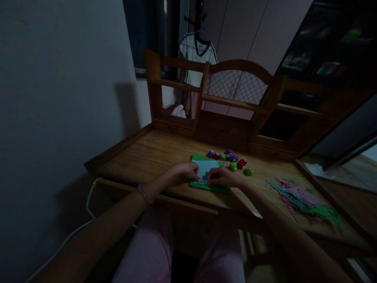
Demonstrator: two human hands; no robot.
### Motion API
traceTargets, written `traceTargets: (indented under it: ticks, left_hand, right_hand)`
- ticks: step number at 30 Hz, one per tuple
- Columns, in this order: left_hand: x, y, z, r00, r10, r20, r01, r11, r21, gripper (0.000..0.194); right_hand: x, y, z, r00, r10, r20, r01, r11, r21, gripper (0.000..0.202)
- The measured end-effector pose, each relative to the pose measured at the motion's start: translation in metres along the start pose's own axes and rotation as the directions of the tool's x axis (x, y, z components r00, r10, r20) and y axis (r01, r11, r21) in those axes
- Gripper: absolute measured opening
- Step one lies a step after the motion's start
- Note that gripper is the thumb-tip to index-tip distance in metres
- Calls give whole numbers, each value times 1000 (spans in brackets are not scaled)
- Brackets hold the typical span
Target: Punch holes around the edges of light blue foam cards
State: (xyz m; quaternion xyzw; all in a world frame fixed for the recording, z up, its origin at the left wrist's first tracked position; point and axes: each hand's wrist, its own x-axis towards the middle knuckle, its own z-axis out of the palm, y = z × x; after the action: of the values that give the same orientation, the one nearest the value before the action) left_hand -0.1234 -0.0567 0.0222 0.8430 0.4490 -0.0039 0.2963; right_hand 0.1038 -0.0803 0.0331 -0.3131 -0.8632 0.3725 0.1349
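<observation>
A light blue sheet of paper (pixel 203 166) lies on a green sheet (pixel 217 188) near the desk's front edge. Along its lower edge runs a row of small cut-out holes. My left hand (pixel 190 169) is closed at the blue sheet's left side, its fingertips pinching the lower edge. From the right, my right hand (pixel 221 175) bends over the same edge with thumb and fingers together on the paper. Small scraps lie around the sheet's upper right corner. Dim light hides the fingertips' exact grip.
Behind the sheets stand several small purple, red and green pieces (pixel 242 163) that look like paper punches. A pile of pink, blue and green cut paper strips (pixel 306 198) lies to the right on the wooden desk (pixel 141 153). A wooden shelf frame (pixel 203 84) rises along the back.
</observation>
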Motion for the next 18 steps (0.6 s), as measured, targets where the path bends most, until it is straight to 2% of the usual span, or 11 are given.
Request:
traceTargets:
  ticks: [4, 11, 13, 16, 18]
  left_hand:
    - [0, 1, 0, 1000, -13, 2, 13, 1000, 21, 39]
    - [2, -2, -3, 1000, 12, 21, -12, 999, 37, 46]
    - [0, 4, -5, 1000, -3, 18, 2, 998, 69, 50]
    - [-6, 21, -8, 996, -84, -16, 85, 985, 147, 59]
    - [-9, 33, -9, 988, -142, -57, 151, 968, 202, 65]
  right_hand:
    - [-6, 5, -4, 998, -38, -54, 38, 999, 5, 29]
    - [-40, 12, -21, 999, 45, -29, -45, 999, 8, 26]
    - [-45, 12, -23, 998, 55, -19, -55, 998, -1, 30]
    - [-47, 13, -26, 996, 82, -29, -83, 996, -29, 50]
    - [-44, 14, -26, 996, 78, -35, -80, 996, -51, 50]
